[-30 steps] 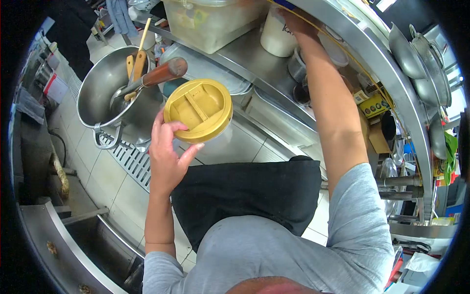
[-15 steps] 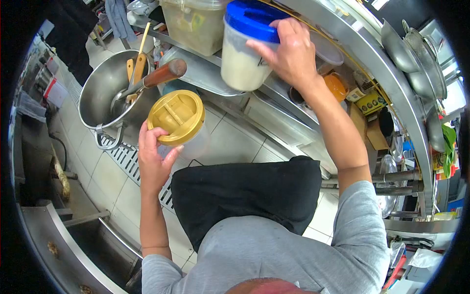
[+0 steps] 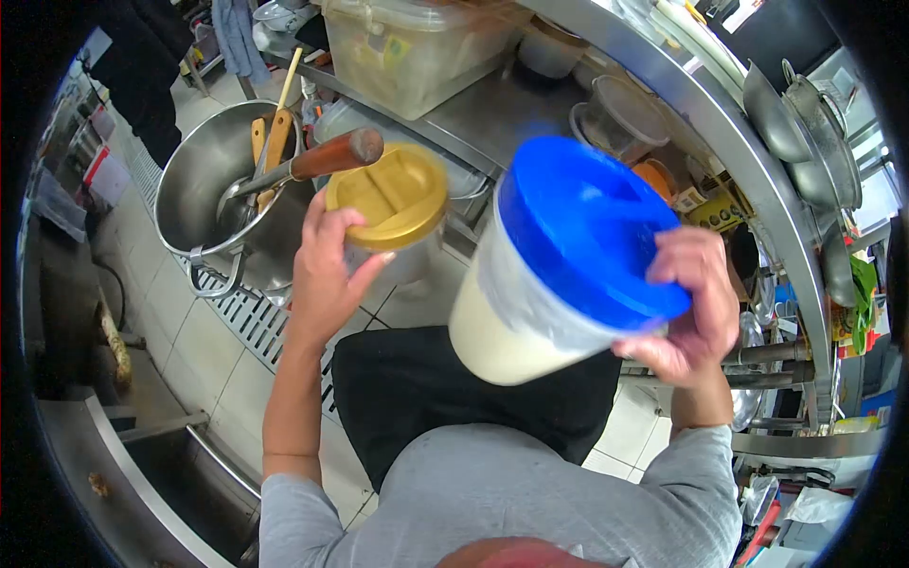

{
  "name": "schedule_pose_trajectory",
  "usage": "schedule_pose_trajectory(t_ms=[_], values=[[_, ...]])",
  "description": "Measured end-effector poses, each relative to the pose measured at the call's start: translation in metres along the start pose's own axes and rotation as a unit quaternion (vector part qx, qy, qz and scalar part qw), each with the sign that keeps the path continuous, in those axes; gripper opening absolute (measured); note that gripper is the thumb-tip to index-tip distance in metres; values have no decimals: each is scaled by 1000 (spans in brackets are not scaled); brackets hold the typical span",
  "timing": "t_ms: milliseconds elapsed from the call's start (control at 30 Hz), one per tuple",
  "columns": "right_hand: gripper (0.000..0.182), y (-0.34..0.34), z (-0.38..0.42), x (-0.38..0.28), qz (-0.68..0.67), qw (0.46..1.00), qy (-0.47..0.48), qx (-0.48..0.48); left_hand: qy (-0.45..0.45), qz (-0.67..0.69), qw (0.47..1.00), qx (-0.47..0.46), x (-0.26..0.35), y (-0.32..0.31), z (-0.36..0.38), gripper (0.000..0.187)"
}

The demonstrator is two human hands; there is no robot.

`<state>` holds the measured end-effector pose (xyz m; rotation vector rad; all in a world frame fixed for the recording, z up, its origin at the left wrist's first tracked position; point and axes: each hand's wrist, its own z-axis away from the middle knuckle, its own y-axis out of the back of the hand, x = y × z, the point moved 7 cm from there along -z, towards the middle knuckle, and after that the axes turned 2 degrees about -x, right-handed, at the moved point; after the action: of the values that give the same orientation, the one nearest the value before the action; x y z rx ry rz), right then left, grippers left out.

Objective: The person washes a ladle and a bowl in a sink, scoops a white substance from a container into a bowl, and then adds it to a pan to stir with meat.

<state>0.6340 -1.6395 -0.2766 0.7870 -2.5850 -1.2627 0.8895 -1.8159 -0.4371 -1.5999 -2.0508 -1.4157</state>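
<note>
My left hand (image 3: 331,260) grips a clear plastic container with a gold lid (image 3: 393,194), thumb and fingers closed at its rim. A wooden handle above the pot partly overlaps that lid. In my right hand (image 3: 696,308) is a larger clear container with a blue lid (image 3: 592,227), held tilted in front of my body. Pale cream-coloured contents (image 3: 507,336) fill its lower part. What the gold-lidded container holds is hard to make out. Both containers are off the shelf, and both lids are on.
Left of the gold lid stands a large steel pot (image 3: 189,189) with wooden-handled utensils (image 3: 327,159) sticking out. A steel shelf (image 3: 478,118) bears a clear storage bin (image 3: 417,62) and round tubs (image 3: 620,118). Steel strainers and bowls (image 3: 805,142) are at the right.
My right hand has taken the blue-lidded container off the shelf and drawn it toward my body, tilting it. My left hand has moved slightly right and up with the gold-lidded container.
</note>
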Motion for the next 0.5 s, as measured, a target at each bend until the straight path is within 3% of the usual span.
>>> schedule_pose_trajectory(t_ms=[33,133,300,400,500], values=[[62,4,5,-9,0,1000,-5,-16,-37,-3,999,1,9,-3,-9,49],[61,7,22,-26,-19,999,-3,-37,-8,-2,1000,-28,26,-20,-38,51],[58,-3,52,-34,-32,998,-29,-39,-107,37,993,10,54,-51,-102,46],[58,-8,60,-33,-28,999,-37,-25,-126,-30,992,8,55,-84,-143,49],[57,-13,62,-28,-26,998,-52,-6,-47,-68,996,-44,49,-123,-187,48]])
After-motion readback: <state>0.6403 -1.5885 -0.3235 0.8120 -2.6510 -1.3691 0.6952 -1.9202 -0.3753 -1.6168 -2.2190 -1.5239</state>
